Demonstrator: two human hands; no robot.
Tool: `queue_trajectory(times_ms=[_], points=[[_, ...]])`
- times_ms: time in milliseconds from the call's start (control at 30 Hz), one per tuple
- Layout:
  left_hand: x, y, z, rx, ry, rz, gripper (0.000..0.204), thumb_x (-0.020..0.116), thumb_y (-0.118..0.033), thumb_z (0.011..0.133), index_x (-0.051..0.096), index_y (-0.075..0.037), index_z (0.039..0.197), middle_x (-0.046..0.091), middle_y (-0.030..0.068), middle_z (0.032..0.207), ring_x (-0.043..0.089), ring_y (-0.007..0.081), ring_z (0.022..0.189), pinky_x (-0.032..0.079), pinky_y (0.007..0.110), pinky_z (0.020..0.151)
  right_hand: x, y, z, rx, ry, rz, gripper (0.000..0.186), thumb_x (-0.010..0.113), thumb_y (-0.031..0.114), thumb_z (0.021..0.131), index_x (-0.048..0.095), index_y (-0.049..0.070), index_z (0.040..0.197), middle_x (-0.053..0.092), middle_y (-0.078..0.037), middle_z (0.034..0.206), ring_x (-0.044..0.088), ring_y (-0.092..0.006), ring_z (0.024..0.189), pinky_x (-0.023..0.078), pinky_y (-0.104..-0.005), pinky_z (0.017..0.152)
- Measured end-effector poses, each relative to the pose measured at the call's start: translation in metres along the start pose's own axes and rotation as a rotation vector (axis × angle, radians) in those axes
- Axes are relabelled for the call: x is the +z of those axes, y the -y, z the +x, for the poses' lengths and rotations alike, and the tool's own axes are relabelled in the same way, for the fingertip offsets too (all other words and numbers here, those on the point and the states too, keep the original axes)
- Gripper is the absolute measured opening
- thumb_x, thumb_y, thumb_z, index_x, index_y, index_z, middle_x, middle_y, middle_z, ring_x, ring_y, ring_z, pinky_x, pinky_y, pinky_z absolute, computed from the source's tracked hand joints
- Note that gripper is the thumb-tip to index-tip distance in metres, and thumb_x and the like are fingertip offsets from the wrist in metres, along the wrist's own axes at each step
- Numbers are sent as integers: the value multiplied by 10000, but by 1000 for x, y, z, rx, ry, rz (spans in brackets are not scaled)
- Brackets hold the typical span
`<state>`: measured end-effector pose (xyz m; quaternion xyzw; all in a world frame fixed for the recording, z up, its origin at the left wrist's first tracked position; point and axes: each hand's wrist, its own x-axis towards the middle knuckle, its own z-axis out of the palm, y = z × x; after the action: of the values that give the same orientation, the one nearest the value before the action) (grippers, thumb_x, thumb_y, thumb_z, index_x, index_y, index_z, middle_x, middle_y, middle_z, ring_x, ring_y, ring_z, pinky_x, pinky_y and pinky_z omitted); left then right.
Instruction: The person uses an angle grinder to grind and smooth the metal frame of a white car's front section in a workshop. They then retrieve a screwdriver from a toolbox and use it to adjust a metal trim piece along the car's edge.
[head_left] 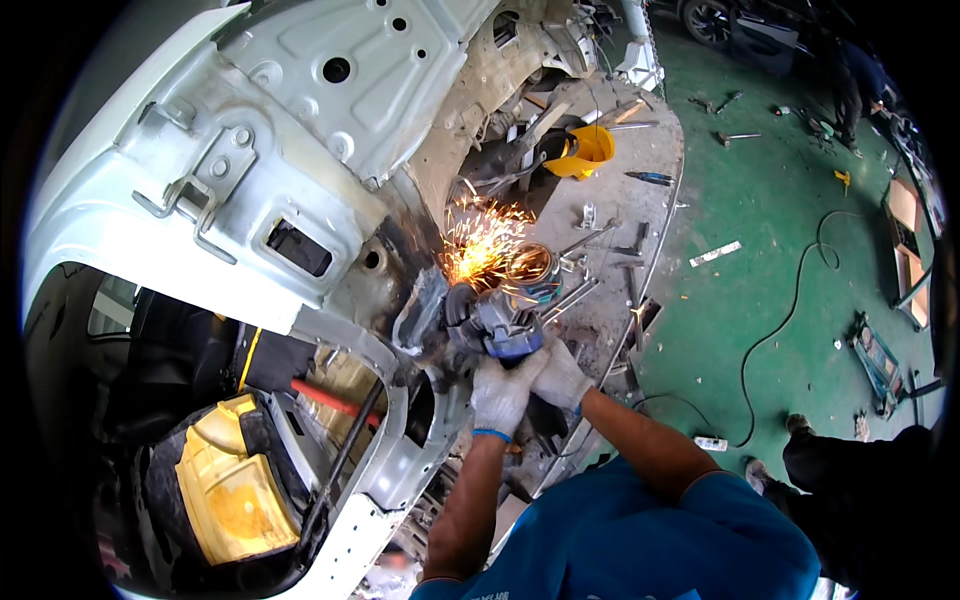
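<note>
An angle grinder (pixel 508 330) with a blue and grey body is in both my gloved hands. My left hand (pixel 502 392), in a white knit glove with a blue cuff, is closed on its near side. Right beside it, my right hand (pixel 560 377) is wrapped round the tool too; its fingertips are partly hidden. The grinder's head is against the torn lower edge of a pale car body (pixel 345 285). Orange sparks (pixel 485 245) spray from there toward the far side. The disc itself is hard to make out behind the sparks.
A yellow bucket-like container (pixel 592 150), pliers (pixel 650 178) and several metal tools lie on the grey platform (pixel 640 150). A black cable (pixel 795 300) runs over the green floor. Someone's dark-clothed legs (pixel 835 465) are at the right. Yellow foam (pixel 240 500) lies inside the car.
</note>
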<state>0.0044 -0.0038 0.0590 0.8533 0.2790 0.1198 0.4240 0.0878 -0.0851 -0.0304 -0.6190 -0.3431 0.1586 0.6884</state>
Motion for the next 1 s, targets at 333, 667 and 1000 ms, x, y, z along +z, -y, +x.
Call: queue_trajectory(times_ms=[333,667,1000], points=[[13,8,1,42,23,-526,508,845,-226,863,647,41,1248,700,146,1223,668,211,1075,524,364,968,-20,39,7,-211,78,-299,494,701,276,847,630,89,1298,676,-161,1266,626,-328,1192,457,-385,1089],[39,-23,4,35,46,-959,530,761,-131,932,539,22,1389,630,107,1303,632,209,1141,517,372,989,-65,71,32,-6,140,-556,697,695,288,752,531,4,1367,698,-309,1031,681,-466,992,555,-509,877],[46,-25,11,45,-11,-980,488,763,-88,919,574,8,1359,644,101,1277,642,212,1119,519,372,988,-67,73,35,8,127,-516,633,688,283,778,535,-12,1316,688,-320,1007,672,-486,970,549,-520,858]])
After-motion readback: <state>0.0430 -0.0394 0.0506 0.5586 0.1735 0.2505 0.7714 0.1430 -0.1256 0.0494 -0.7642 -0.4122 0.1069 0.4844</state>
